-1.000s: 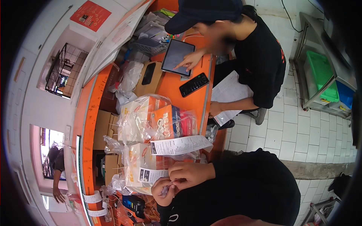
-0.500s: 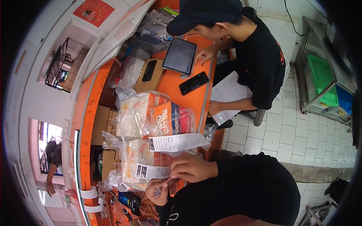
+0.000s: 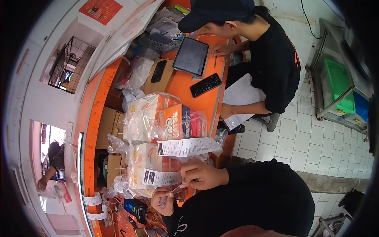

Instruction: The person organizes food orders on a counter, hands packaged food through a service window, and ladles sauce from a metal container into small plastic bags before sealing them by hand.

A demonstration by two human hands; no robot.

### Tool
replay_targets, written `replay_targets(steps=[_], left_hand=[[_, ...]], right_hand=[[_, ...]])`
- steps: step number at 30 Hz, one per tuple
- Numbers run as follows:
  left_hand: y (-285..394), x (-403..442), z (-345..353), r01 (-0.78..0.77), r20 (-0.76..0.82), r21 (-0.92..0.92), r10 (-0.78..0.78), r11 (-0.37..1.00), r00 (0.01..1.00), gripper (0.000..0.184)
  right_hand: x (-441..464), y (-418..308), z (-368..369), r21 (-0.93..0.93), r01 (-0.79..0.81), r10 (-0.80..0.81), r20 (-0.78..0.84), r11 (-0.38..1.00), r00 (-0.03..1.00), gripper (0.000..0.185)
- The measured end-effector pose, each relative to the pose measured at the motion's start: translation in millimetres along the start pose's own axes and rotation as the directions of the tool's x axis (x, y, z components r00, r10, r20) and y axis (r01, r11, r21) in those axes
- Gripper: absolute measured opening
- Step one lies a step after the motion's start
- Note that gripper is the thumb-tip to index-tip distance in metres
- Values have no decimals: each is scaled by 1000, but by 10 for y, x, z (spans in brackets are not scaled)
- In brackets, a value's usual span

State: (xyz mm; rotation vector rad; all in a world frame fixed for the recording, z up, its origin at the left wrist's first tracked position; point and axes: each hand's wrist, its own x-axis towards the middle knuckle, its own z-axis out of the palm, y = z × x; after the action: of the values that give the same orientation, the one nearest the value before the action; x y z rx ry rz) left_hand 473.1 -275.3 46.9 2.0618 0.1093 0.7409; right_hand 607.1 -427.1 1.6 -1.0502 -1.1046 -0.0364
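My left hand (image 3: 162, 200) is closed round a small crumpled, purplish clear piece, too small to name. A thin strand runs from it to my right hand (image 3: 202, 174), whose fingers are pinched together. Just beyond both hands stand white-and-orange boxes (image 3: 145, 158) in clear plastic bags. One long printed receipt (image 3: 188, 147) lies across the bags, and a shorter receipt (image 3: 162, 177) hangs beside my right hand. An orange-and-blue box (image 3: 172, 121) sits in the farther bag.
A seated co-worker (image 3: 272, 59) in a dark cap rests one hand near a tablet (image 3: 191, 56) and holds papers (image 3: 241, 94). A phone (image 3: 205, 85) lies on the orange counter (image 3: 197, 106). A card terminal (image 3: 135, 210) is beside my left hand. Another person's arm (image 3: 48, 176) shows at the window.
My hands have drawn slightly apart, showing the strand between them. The co-worker's hand has left the tablet for the counter edge. The arm at the window has shifted, and a red-and-clear bag shows beside it.
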Motion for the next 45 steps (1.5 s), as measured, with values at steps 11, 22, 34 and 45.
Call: replay_targets(steps=[11,22,34,45], left_hand=[[68,73,78,-33,222,63,18,997,975,13],[-112,164,-267,-173,249,72,150,982,957,12],[-83,465,-159,-240,196,114,215,964,957,18],[-48,1072,916,-321,35,-135,328,938,944,14]], right_hand=[[48,-26,88,97,-33,18,151,995,988,13],[111,105,442,-16,23,-23,-43,1000,999,7],[616,378,-62,24,116,-117,37,993,992,6],[1135,816,-1298,361,220,-276,111,906,955,6]])
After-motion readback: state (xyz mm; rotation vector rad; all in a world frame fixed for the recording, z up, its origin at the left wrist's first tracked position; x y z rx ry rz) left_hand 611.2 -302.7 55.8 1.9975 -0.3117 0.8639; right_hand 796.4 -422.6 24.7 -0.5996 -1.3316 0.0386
